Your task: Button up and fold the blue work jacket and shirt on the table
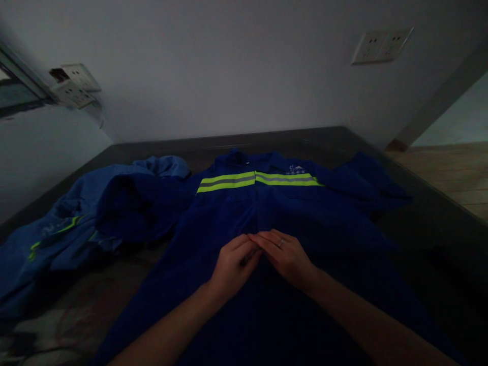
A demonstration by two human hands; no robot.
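A dark blue work jacket [290, 203] with a yellow and grey reflective band across the chest lies flat, front up, on a dark table [430, 223]. My left hand [232, 264] and my right hand [285, 254] meet at the jacket's front closure, about mid-height. Both hands have their fingers curled and pinched together on the cloth of the front edge. A ring shows on my right hand. What lies under the fingertips is hidden in the dim light.
A second blue garment [95, 213], crumpled, with yellow strips, lies to the left on the table. The white wall behind carries socket plates at the left [74, 86] and right [381, 46]. A wooden floor [450, 173] shows beyond the table's right edge.
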